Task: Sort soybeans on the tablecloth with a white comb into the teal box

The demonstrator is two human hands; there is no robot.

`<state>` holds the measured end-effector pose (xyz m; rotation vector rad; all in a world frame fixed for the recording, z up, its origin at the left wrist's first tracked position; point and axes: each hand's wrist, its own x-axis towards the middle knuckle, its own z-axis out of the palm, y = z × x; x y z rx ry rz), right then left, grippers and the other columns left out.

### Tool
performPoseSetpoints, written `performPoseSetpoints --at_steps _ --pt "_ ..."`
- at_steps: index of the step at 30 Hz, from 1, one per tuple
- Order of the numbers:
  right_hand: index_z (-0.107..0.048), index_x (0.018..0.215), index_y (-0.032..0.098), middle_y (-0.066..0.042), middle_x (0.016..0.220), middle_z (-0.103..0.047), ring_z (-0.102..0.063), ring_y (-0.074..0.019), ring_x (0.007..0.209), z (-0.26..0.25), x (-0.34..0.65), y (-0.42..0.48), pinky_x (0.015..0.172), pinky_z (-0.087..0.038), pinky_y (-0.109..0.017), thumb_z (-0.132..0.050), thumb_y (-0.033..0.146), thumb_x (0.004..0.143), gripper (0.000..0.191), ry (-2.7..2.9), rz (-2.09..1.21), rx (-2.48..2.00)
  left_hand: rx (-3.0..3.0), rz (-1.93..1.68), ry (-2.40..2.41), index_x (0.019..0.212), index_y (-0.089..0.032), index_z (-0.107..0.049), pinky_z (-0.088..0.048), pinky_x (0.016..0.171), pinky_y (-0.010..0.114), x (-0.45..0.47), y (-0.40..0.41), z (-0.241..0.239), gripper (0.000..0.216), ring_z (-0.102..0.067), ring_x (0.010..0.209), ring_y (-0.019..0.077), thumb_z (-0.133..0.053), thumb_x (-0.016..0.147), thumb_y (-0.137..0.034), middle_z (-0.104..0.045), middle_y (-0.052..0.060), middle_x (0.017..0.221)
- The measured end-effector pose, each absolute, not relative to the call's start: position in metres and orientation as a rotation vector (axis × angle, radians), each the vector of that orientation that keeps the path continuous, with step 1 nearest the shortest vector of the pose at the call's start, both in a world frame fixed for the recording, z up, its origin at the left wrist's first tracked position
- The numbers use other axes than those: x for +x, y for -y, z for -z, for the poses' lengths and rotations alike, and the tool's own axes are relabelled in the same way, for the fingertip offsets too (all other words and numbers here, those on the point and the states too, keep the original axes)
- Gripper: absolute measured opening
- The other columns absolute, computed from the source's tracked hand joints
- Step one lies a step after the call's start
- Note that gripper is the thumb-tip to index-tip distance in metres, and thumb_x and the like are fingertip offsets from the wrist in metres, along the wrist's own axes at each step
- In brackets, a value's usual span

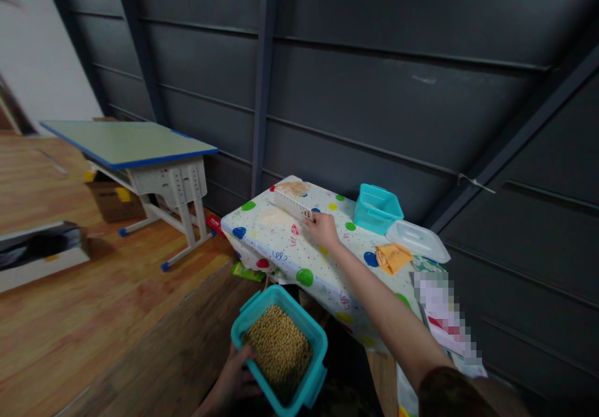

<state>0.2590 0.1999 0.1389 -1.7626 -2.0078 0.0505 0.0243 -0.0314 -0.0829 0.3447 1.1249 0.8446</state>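
Observation:
My left hand (237, 370) grips the side of a teal plastic container (319, 341), its thumb over the rim. Many round yellowish soybeans (279, 345) lie inside, and the container is held low in front of the table. Over the table, my right hand (322, 228) is closed round the near end of a long white slotted plastic piece (294, 205). Beyond that piece, a patch of light-brown bits (294, 188) is spread near the table's far corner. On its near side lies a pale cream patch (275, 218), too faint to identify.
A polka-dot cloth covers the table (281, 245). Towards its right stand another teal container (378, 210), a clear lid (418, 240) and a folded orange cloth (393, 258). A green-topped desk (131, 142) is at left. A dark panelled wall (355, 86) rises behind.

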Motion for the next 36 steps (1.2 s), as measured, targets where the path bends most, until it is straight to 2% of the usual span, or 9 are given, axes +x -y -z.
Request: performPoseSetpoints --at_steps 7,13,15,19,23,27,31,34,36 --pt "-0.081 0.105 0.014 -0.015 0.103 -0.084 -0.077 -0.0275 0.097 -0.154 0.265 -0.163 0.081 -0.047 -0.028 -0.055 0.025 0.104 0.028 1.993 0.061 -1.888 0.337 -0.848 -1.138 0.13 -0.025 -0.046 -0.064 0.089 0.055 0.024 0.031 0.085 0.054 -0.083 0.091 0.0376 -0.071 0.084 -0.04 -0.076 0.01 0.092" --pt "-0.067 0.139 0.008 -0.02 0.109 -0.082 -0.079 -0.0287 0.095 -0.144 0.266 -0.111 0.083 -0.053 -0.032 -0.047 0.011 0.101 0.043 2.006 0.154 -2.02 0.345 -0.83 -1.165 0.134 -0.023 -0.045 -0.065 0.089 0.053 0.026 0.032 0.081 0.048 -0.083 0.086 0.0336 -0.063 0.092 -0.037 -0.079 0.012 0.1" --pt "-0.064 0.142 0.007 -0.021 0.11 -0.082 -0.079 -0.0283 0.095 -0.141 0.256 -0.102 0.084 -0.055 -0.032 -0.047 0.008 0.1 0.045 2.013 0.139 -2.042 0.366 -0.827 -1.145 0.134 -0.024 -0.046 -0.065 0.087 0.049 0.025 0.032 0.076 0.046 -0.083 0.085 0.0316 -0.063 0.093 -0.038 -0.079 0.011 0.099" --pt "-0.069 0.131 0.009 -0.022 0.11 -0.081 -0.08 -0.029 0.098 -0.146 0.224 -0.106 0.083 -0.056 -0.032 -0.047 0.007 0.1 0.038 2.006 0.079 -2.03 0.377 -0.833 -1.138 0.136 -0.023 -0.046 -0.065 0.082 0.045 0.025 0.034 0.071 0.048 -0.082 0.079 0.0293 -0.063 0.093 -0.037 -0.078 0.009 0.095" --pt "-0.07 0.13 0.007 -0.023 0.108 -0.081 -0.08 -0.0315 0.099 -0.152 0.192 -0.123 0.083 -0.057 -0.034 -0.046 0.006 0.1 0.038 2.004 0.027 -1.989 0.337 -0.85 -1.176 0.133 -0.023 -0.048 -0.064 0.085 0.049 0.025 0.033 0.073 0.051 -0.082 0.079 0.0315 -0.068 0.088 -0.035 -0.077 0.008 0.091" --pt "-0.072 0.127 0.009 -0.021 0.109 -0.082 -0.08 -0.0307 0.102 -0.155 0.184 -0.141 0.087 -0.056 -0.033 -0.049 0.008 0.1 0.036 1.973 -0.028 -1.908 0.318 -0.842 -1.176 0.134 -0.025 -0.046 -0.064 0.091 0.054 0.024 0.031 0.077 0.054 -0.083 0.087 0.0342 -0.07 0.088 -0.038 -0.079 0.012 0.102" --pt "-0.08 0.107 0.013 -0.019 0.106 -0.083 -0.078 -0.0314 0.106 -0.164 0.223 -0.16 0.094 -0.056 -0.035 -0.06 0.02 0.099 0.022 1.8 -0.072 -1.794 0.339 -0.842 -1.144 0.137 -0.025 -0.043 -0.064 0.09 0.053 0.022 0.032 0.081 0.058 -0.083 0.09 0.0341 -0.07 0.089 -0.042 -0.079 0.013 0.107" --pt "-0.082 0.093 0.016 -0.013 0.1 -0.085 -0.078 -0.0303 0.096 -0.168 0.275 -0.166 0.085 -0.06 -0.037 -0.078 0.03 0.086 0.016 1.616 -0.37 -1.619 0.338 -0.845 -1.112 0.14 -0.025 -0.044 -0.064 0.09 0.051 0.022 0.032 0.086 0.06 -0.083 0.089 0.0327 -0.07 0.089 -0.042 -0.08 0.013 0.108" --pt "-0.082 0.091 0.015 -0.012 0.098 -0.085 -0.078 -0.0293 0.089 -0.166 0.307 -0.163 0.078 -0.062 -0.039 -0.088 0.039 0.073 0.03 1.487 -0.736 -1.452 0.325 -0.834 -1.097 0.14 -0.023 -0.045 -0.064 0.09 0.051 0.021 0.03 0.089 0.062 -0.083 0.09 0.0329 -0.071 0.088 -0.042 -0.081 0.012 0.104"
